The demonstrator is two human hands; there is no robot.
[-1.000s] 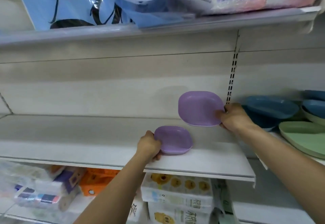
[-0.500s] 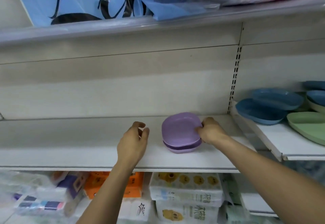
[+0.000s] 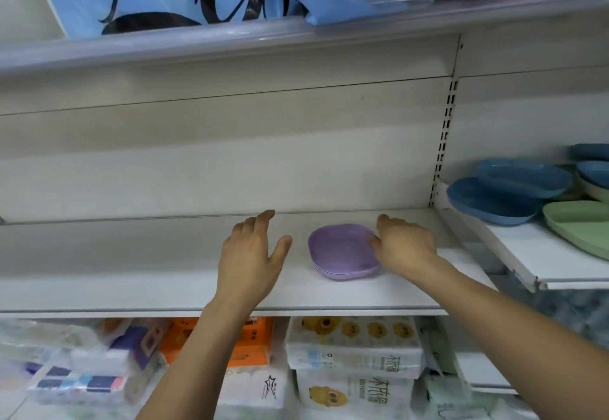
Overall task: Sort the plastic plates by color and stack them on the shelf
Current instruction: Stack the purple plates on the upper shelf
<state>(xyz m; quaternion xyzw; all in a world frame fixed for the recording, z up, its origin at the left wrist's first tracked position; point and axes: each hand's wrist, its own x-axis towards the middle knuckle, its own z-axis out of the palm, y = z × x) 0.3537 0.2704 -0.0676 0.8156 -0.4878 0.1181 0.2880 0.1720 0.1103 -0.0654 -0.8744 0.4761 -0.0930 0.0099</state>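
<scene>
Purple plates [image 3: 342, 251] lie nested, rims up, flat on shelf [image 3: 131, 271].

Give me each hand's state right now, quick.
Left hand: open, holding nothing, above the shelf.
Right hand: touches the rim of the purple plate stack; whether it has a grip cannot be told.

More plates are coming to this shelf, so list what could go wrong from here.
1. The right hand touches the right rim of the purple stack; pulling away carelessly could drag the top plate askew.
2. The blue plates on the neighbouring shelf lie overlapped, one leaning on another beside the green plate; grabbing one might shift the others.
</scene>
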